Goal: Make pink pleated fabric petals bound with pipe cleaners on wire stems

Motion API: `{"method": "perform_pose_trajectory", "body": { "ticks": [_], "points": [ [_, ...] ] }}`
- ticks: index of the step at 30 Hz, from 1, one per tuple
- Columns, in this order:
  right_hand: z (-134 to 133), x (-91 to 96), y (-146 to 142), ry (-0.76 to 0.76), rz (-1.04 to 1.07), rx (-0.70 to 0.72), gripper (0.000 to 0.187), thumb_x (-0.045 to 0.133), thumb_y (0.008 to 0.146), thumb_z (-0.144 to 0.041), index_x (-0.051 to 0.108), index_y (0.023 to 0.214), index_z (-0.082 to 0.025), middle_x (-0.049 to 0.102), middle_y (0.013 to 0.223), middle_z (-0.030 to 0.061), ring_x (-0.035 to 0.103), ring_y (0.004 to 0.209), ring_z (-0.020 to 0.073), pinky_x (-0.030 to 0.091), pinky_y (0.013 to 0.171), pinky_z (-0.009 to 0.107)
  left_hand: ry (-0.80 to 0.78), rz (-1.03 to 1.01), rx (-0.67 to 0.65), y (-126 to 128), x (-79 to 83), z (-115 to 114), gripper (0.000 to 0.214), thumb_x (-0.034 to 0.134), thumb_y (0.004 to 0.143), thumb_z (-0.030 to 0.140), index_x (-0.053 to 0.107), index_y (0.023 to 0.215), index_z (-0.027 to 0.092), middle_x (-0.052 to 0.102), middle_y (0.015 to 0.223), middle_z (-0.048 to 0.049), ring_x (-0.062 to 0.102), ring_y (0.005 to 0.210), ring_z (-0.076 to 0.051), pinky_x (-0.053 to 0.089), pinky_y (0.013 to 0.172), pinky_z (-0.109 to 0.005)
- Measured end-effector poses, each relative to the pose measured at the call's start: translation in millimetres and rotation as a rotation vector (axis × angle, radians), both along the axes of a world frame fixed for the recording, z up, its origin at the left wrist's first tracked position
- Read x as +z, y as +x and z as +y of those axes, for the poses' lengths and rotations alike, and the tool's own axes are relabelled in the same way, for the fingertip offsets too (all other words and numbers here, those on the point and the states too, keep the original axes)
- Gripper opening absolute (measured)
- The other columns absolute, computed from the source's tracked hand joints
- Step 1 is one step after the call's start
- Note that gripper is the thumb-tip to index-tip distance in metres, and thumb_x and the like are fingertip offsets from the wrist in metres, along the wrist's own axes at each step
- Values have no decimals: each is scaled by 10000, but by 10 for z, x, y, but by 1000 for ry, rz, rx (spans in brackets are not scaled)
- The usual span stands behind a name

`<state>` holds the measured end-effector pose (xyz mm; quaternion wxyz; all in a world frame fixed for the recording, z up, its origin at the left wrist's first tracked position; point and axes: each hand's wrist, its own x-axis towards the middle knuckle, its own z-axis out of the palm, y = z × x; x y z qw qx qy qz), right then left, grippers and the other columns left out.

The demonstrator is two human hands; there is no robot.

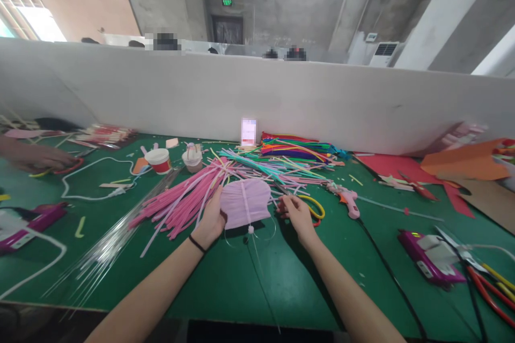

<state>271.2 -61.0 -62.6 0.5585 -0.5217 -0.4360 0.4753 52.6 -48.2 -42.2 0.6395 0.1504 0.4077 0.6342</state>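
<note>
Head view: left hand [212,220] grips pale-pink pleated fan-shaped piece [245,202] by its left edge, right hand [296,213] loosely curled, empty, just right.

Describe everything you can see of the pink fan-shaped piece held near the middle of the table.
The pink fan-shaped piece looks made of fuzzy pink pipe cleaners laid side by side, forming a rounded, ribbed shape. A pale stem runs down its middle to a small knot, with thin wire loops curling out below. It sits just above the green table. The left hand grips its left edge; the right hand is beside its right edge.
</note>
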Motion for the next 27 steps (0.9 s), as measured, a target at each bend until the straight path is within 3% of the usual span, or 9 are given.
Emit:
{"method": "perform_pose_trajectory", "body": {
  "ticks": [7,10,13,18,22,27],
  "points": [
    [-94,142,12,113,-7,-9,439,564,789,-584,629,865,-156,608,632,-5,523,425,80,329,355,177,15,-61,49,-6,20,35,319,516,914,342,640,1143,158,736,1000,-72,703,876,-198,563,823,-317],
    [-128,167,-7,65,-119,99,491,512,808,-618,621,907,-150,647,657,22,565,424,100,341,343,178,59,-109,132,22,15,38,275,480,936,239,625,1158,167,734,1006,-67,701,861,-162,567,793,-270],
    [-156,143,-56,4,-193,237,497,562,777,-608,595,973,-153,684,697,37,588,421,116,361,336,184,71,-120,128,11,11,50,271,475,934,199,627,1147,130,734,990,-80,702,820,-146,568,759,-237],
    [-157,110,-94,-7,-90,301,512,663,729,-527,560,1071,-161,697,697,16,590,459,103,385,383,180,121,-152,14,-30,67,60,337,448,949,260,579,1244,163,712,1088,-72,691,928,-165,545,853,-280],
    [-150,132,-87,-42,-54,326,472,665,718,-550,591,966,-155,674,624,8,592,475,111,382,408,189,143,-156,-136,18,123,10,399,395,964,363,599,1221,136,718,1072,-88,667,1012,-211,509,935,-348],
    [-235,140,-129,-70,-120,522,402,745,664,-493,627,836,-149,679,650,15,572,476,104,369,407,193,121,-145,-315,79,68,-67,458,377,959,427,607,1197,111,720,1057,-112,655,1038,-240,477,976,-390]
  ]
}}
